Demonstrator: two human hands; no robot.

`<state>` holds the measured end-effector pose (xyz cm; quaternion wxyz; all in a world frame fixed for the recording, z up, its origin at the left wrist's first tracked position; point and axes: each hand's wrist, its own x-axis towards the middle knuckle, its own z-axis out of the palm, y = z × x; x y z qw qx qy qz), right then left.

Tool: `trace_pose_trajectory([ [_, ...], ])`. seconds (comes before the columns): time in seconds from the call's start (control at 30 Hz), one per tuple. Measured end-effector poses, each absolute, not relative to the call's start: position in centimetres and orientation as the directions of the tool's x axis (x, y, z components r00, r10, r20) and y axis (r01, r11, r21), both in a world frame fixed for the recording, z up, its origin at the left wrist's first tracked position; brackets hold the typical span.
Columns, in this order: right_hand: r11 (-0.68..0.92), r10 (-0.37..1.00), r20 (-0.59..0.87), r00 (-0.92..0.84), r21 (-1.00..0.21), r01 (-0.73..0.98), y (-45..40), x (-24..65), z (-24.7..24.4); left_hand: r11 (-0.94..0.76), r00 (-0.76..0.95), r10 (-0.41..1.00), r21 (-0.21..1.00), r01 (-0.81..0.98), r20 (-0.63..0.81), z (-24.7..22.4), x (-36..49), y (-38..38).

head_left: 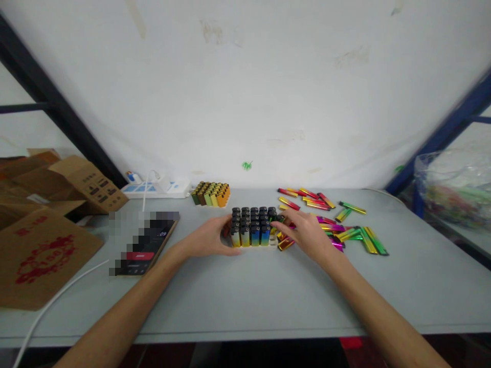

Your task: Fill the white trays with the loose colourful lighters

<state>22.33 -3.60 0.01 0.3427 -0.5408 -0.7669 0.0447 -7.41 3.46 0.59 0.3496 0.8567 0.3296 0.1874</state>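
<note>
A white tray (273, 244) on the grey table holds rows of upright lighters (250, 227) with black tops and yellow, white and blue bodies. Around the tray's left side, my left hand (210, 236) is curved with thumb and fingers apart, touching the left end of the block. My right hand (303, 229) is at the tray's right end, its fingers pinched near a dark-topped lighter by the last row; its fingertips partly hide what they grip. Loose shiny lighters (322, 202) in red, gold, magenta and green lie to the right, some beside and behind my right hand.
Behind, at the wall, stands a second block of gold and green lighters (210, 194). A phone (148, 245), a power strip (161, 190) and a white cable (69, 286) are left. Cardboard boxes (53, 255) stand far left; a clear plastic bag (452, 189) is far right.
</note>
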Motion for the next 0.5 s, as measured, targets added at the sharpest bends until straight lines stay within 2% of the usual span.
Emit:
trace_pose_trajectory([
  [0.13,0.346,0.869,0.444,-0.219,-0.229,0.91,-3.9,21.5,-0.3,-0.571,0.71,0.697,0.681,0.458,0.106,0.6,-7.3,3.5],
  [0.23,0.33,0.866,0.44,-0.238,-0.143,0.933,-4.4,21.0,-0.1,-0.58,0.714,0.691,0.674,0.458,0.109,0.5,-7.3,3.5],
  [0.37,0.4,0.854,0.434,-0.286,-0.196,0.895,-4.8,21.7,0.7,-0.588,0.715,0.692,0.651,0.479,0.099,0.5,-7.4,3.5],
  [0.5,0.273,0.896,0.424,-0.129,-0.297,0.915,-4.9,25.5,1.6,-0.593,0.716,0.691,0.644,0.484,0.099,0.5,-7.5,3.5],
])
